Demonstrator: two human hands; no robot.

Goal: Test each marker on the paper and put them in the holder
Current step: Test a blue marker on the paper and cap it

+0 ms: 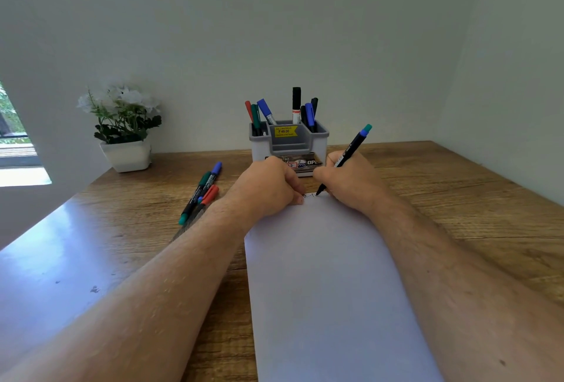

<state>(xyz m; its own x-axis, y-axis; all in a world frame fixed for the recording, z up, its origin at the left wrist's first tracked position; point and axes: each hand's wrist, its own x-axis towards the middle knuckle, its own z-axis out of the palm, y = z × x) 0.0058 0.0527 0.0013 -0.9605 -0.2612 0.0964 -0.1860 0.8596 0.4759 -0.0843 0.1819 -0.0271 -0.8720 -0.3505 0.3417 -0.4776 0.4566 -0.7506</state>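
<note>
1 marker (348,155) in my right hand (345,181), tip down on the far edge of the paper (329,274), a small scribble just beside the tip. Cap looks posted on the back end, teal. Fingers clamped on the lower barrel in a pen grip, barrel tilted back and to the right.

Handling, my read: light, stiff plastic, smooth barrel, so it can roll or slip if held loose. Grip low near the tip for writing; for the drop into the holder (288,143) I'd shift to mid-barrel.

Left hand (268,186) is curled, knuckles down, pressing the paper's top edge just left of the tip. Can't tell if it holds anything inside the fist. Paper is thin and will slide on the table (457,198) without that pin.

Both forearms run straight out, wrists low, hands close together in front of the holder.

3 markers (200,194) lie on the table left of the paper, apparently untested. Holder already has several.
</note>
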